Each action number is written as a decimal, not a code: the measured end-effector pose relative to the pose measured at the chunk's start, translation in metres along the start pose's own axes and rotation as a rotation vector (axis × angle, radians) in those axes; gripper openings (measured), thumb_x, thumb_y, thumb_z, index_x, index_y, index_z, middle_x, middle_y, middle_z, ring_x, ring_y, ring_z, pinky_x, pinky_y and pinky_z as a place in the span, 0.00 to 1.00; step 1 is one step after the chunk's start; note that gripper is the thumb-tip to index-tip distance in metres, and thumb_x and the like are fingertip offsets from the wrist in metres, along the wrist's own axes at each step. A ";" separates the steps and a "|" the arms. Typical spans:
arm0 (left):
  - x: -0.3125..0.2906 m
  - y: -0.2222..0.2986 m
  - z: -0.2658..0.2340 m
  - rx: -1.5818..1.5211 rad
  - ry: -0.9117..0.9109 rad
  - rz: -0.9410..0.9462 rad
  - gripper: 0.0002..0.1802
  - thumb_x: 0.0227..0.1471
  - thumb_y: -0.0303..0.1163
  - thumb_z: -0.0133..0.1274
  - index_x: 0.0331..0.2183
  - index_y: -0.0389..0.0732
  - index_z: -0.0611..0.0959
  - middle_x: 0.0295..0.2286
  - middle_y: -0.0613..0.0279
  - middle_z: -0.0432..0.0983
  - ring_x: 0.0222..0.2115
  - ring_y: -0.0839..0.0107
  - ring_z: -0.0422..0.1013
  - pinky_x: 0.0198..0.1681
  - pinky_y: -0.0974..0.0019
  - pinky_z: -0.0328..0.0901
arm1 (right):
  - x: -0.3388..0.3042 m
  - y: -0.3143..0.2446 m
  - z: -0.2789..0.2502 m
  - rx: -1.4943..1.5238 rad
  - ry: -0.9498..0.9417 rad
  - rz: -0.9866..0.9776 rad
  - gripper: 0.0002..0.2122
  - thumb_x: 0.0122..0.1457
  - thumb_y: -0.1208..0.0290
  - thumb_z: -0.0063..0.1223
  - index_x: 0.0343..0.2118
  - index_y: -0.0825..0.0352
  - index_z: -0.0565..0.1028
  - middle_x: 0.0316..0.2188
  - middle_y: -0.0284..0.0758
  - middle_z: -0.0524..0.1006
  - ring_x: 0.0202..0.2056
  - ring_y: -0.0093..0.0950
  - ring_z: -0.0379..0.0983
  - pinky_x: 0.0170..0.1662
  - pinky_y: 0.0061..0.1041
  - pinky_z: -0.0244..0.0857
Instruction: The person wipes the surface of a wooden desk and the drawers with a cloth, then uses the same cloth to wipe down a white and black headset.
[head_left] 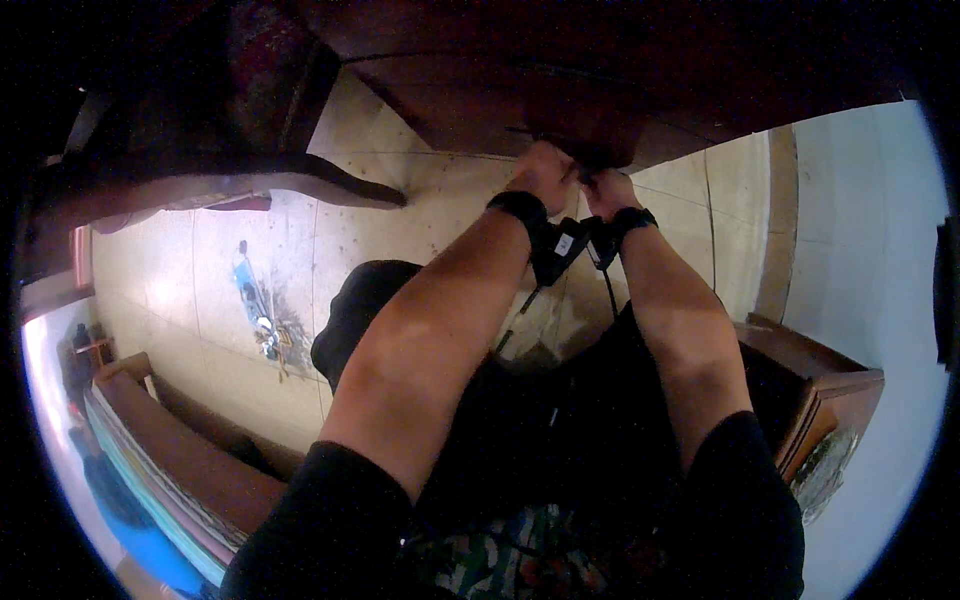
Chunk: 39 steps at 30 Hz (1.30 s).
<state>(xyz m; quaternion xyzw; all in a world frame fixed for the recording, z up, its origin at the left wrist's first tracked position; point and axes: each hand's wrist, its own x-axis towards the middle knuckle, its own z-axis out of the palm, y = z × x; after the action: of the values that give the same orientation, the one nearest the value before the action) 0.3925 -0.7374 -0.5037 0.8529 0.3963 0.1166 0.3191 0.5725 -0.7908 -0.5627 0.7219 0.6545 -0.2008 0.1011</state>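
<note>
My left hand (548,177) and my right hand (608,193) are close together at the lower edge of a dark red-brown wooden furniture piece (480,112). The fingers of both are bent inward. Between them is a small dark thing (587,176), too dim to name, and both hands seem closed on it. Each wrist wears a black strap; black box-shaped devices (562,246) with cables hang under the wrists.
A curved wooden rail (290,172) reaches in from the left. Tools and scraps, some blue, lie in a pile (262,315) on the tiled floor (210,365). A wooden bench (190,445) stands lower left, a wooden cabinet (825,375) lower right beside a pale wall (860,230).
</note>
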 end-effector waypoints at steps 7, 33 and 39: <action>0.005 -0.093 0.046 -0.543 -0.005 -0.113 0.07 0.50 0.30 0.53 0.30 0.39 0.84 0.36 0.47 0.78 0.39 0.49 0.72 0.43 0.55 0.68 | 0.011 -0.008 0.002 0.038 0.177 -0.091 0.14 0.56 0.66 0.53 0.45 0.61 0.77 0.41 0.45 0.79 0.42 0.47 0.74 0.44 0.40 0.70; -0.086 -0.004 -0.239 -1.222 1.094 -0.085 0.18 0.52 0.25 0.52 0.46 0.34 0.76 0.39 0.55 0.77 0.37 0.64 0.74 0.39 0.65 0.69 | -0.078 -0.300 -0.209 1.706 0.464 -0.230 0.09 0.60 0.76 0.52 0.42 0.70 0.77 0.37 0.33 0.79 0.37 0.24 0.74 0.43 0.27 0.70; -0.115 0.096 -0.312 -1.282 1.067 -0.072 0.14 0.52 0.29 0.56 0.41 0.33 0.81 0.28 0.58 0.79 0.27 0.73 0.73 0.28 0.68 0.66 | -0.133 -0.296 -0.292 1.723 0.789 -0.523 0.07 0.61 0.77 0.53 0.40 0.73 0.77 0.38 0.35 0.79 0.35 0.21 0.75 0.39 0.24 0.74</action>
<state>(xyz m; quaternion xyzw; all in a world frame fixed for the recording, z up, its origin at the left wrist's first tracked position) 0.2337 -0.7289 -0.1969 0.3231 0.3782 0.6977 0.5156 0.3185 -0.7551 -0.2097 0.3962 0.4100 -0.3700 -0.7335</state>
